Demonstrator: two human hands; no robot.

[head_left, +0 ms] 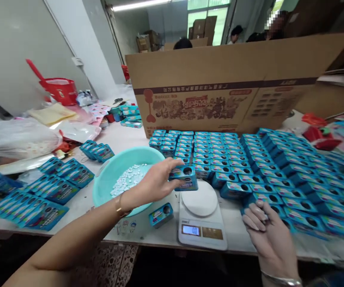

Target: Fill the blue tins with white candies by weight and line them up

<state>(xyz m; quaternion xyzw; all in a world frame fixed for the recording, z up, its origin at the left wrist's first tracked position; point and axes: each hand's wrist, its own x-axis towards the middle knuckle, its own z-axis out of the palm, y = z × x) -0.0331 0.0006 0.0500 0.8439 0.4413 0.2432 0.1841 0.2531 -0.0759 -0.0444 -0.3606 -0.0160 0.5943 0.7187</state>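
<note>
Between its thumb and fingers my left hand (156, 179) grips a small blue box (186, 182) with a dark round opening, just over the top edge of the white scale (200, 201), whose display reads 0.0. At the right, my right hand (264, 223) is curled with the palm up, in front of the rows of blue boxes; what its fingers hold is too small to tell. White tablets (128, 179) lie in the turquoise basin (100, 191), partly behind my left forearm. One single blue box (161, 215) lies between basin and scale.
Rows of blue boxes (216, 155) fill the table's right side, before a tall cardboard box (213, 87). More blue boxes (61, 189) stand at the left, near plastic bags (19, 139) and a red basket (61, 91). People are visible behind the cardboard.
</note>
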